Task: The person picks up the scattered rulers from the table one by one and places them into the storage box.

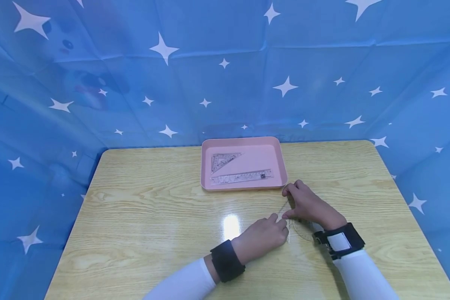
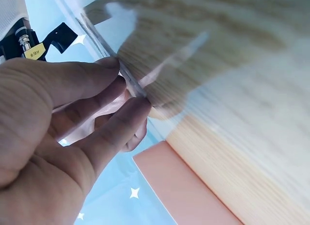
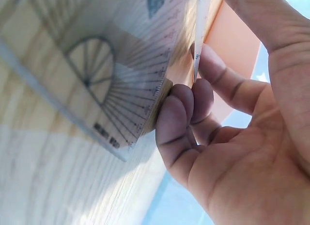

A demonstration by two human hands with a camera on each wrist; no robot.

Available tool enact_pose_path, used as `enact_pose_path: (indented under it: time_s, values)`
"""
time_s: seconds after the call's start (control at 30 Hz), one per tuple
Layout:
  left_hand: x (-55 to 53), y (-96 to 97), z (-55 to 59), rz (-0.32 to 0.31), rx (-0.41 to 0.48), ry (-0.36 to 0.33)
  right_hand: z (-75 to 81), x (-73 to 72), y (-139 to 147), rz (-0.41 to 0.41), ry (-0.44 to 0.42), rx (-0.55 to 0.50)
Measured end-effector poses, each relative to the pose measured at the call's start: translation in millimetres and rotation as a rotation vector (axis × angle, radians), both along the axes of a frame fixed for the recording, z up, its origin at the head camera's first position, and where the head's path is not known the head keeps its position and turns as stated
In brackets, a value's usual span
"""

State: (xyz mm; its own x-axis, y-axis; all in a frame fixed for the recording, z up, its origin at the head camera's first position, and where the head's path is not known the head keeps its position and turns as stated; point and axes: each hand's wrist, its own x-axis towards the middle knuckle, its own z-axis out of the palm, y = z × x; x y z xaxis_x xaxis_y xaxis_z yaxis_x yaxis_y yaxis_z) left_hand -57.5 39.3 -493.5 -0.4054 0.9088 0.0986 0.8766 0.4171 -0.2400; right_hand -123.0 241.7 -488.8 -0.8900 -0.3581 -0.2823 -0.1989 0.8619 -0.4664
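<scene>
Left hand (image 1: 261, 238): on the person's side of the pink tray (image 1: 260, 156), thumb and fingertips in a pinch.
Right hand (image 1: 312, 206): near the pink tray's near right corner, fingers bent.
Forearms (image 1: 183, 281): white-sleeved, both directed toward the pink tray.

Bright; white glare on tabletop (image 1: 153, 216); wrist views partly blurred.

The backdrop (image 1: 217, 25) is blue, patterned with white four-pointed stars (image 1: 164, 48). The bench (image 1: 153, 208) is pale yellow with wavy, darker wood grain. The tray (image 1: 260, 155) is plain pink. The protractor (image 3: 128, 72) is clear, printed with a dark fan of radiating lines; the ruler (image 1: 240, 177) and set square (image 1: 215, 161) are clear too, with dark markings. Both sleeves (image 1: 183, 281) are white; the wristbands (image 1: 227, 260) are black, the right one bearing a white patch (image 1: 338, 241).
</scene>
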Motion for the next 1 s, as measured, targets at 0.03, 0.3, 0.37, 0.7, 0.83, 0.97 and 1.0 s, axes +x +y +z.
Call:
enact_pose_path:
  time_s: [0.03, 0.3, 0.37, 0.7, 0.83, 0.97, 1.0]
  values:
    - [0.0, 0.1, -0.1, 0.002, -0.003, 0.010, 0.1, -0.2, -0.3, -0.005, -0.001, 0.005]
    - [0.4, 0.9, -2.4, 0.002, -0.011, 0.065, 1.9, -1.3, -4.1, -0.036, -0.006, 0.064]
    - [0.1, 1.5, -3.2, -0.003, -0.015, 0.067, 3.0, -1.9, -4.9, -0.041, -0.014, 0.075]
    - [0.5, 1.6, -4.4, -0.008, -0.003, 0.055, 4.4, -6.3, -6.3, -0.028, -0.044, 0.101]
    - [0.7, 1.0, -3.2, -0.007, -0.004, 0.042, 3.7, -6.3, -4.7, -0.017, -0.036, 0.093]
    - [1.0, 0.5, -1.8, 0.030, 0.027, 0.003, 3.3, -7.0, -4.3, -0.007, -0.019, 0.080]
    - [1.2, 0.3, -1.0, 0.048, 0.046, -0.016, 3.2, -7.0, -4.4, -0.003, -0.012, 0.077]
